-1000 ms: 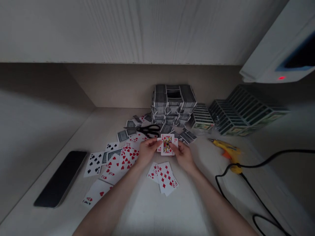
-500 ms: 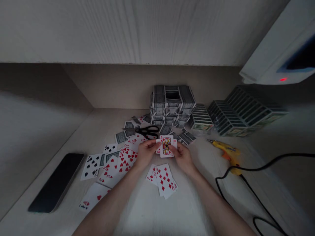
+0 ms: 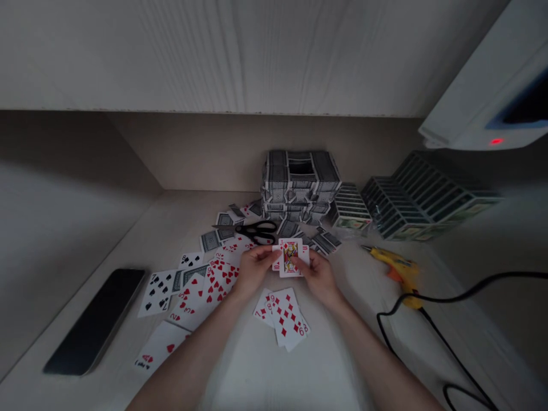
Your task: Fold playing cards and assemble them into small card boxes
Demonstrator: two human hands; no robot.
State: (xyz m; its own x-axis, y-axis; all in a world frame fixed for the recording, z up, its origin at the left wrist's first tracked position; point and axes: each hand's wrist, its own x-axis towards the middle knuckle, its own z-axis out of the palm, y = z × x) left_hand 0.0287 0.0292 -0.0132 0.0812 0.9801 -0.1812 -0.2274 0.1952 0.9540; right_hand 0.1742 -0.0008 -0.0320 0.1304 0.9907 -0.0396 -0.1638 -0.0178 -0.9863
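Between my two hands a jack of diamonds [image 3: 290, 258] lies upright across another red card [image 3: 305, 260] turned sideways. My left hand [image 3: 256, 267] pinches the left end of the sideways card. On the right, my right hand [image 3: 317, 274] grips the cards, its thumb over the jack's face. Below them on the table rests a small fan of diamond cards [image 3: 286, 315], with a nine on top. Heart cards [image 3: 220, 279] are spread beside my left forearm, partly hidden by it.
Black scissors [image 3: 257, 229] lie behind my hands, before a block of folded cards [image 3: 299, 182]. Card boxes [image 3: 394, 211] stand at the back right. A yellow glue gun [image 3: 398, 266] with a black cable [image 3: 471, 285] is at right, a phone [image 3: 96, 321] at left.
Both hands keep their hold on the cards. The whole view has shifted very slightly, and the right thumb sits a little lower on the jack.
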